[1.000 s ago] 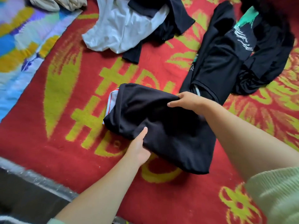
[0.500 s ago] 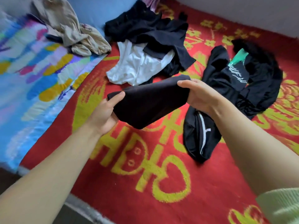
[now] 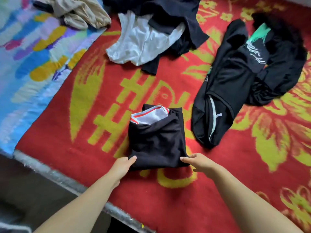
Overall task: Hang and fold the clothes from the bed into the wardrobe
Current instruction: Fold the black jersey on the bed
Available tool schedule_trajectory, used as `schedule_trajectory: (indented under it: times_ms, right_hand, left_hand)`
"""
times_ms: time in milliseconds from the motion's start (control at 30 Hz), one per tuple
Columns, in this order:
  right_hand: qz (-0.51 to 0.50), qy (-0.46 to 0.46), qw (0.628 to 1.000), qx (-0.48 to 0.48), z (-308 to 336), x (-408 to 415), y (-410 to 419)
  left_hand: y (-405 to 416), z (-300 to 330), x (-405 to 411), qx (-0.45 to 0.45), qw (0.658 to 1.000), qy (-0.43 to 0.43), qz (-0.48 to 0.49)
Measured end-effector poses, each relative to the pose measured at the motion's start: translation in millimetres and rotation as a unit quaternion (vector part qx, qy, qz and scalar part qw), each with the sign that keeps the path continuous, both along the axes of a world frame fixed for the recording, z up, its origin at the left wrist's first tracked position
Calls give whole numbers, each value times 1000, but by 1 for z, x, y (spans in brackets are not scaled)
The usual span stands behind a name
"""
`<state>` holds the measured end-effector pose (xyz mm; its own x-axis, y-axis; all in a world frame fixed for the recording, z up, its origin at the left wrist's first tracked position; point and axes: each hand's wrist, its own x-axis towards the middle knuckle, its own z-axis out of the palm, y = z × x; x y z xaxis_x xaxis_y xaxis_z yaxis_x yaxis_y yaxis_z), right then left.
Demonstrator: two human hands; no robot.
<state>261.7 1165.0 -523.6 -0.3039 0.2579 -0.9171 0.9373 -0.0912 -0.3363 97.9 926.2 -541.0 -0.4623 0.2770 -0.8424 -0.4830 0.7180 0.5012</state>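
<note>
At the near edge of the bed, both bare forearms reach in over the red blanket with yellow patterns. The left hand holds the near left corner of the folded black garment, thumb lying on top of the cloth and the fingers hidden under it. The right hand meets the near right corner the same way — thumb on top, the rest of the fingers tucked at the edge, so how far they curl cannot be told. The folded garment lies flat on the blanket in a compact rectangle, and at its far end a white piece with a red stripe shows from inside the fold.

Just to the right and a little farther off lies a long black garment with a white stripe, and against its far right side a heap of black clothes with a green print. Farther back in the middle, a white garment lies crumpled under a dark garment. At the far left — on a multicoloured sheet — sits a beige bundle.
</note>
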Motion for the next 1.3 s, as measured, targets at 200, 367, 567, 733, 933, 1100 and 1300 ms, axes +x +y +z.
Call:
schedule_trajectory:
  times_ms: [200,367,567,733,933,1100,1300]
  right_hand:
    - [164,-73,982,55,14,-27,16]
    - [86,78,972,206,13,-68,20]
    - [-128,149,965,171,-14,-110,9]
    - [-169,218,934,229,0,-95,26]
    - [0,121,908,401,-12,-83,44]
    - [346,266,798,416,-11,-118,35]
    - [237,237,890,308,4,-150,61]
  left_hand:
    - [7,-2,-21,-47,995,46,-72]
    - [33,0,-45,-34,974,204,-95]
    - [67,-3,-61,-14,911,363,-194]
    - [83,7,-79,133,935,316,-88]
    - [107,4,-98,154,982,94,-55]
    - [117,5,-100,133,948,267,-108]
    - [115,12,-111,196,980,46,2]
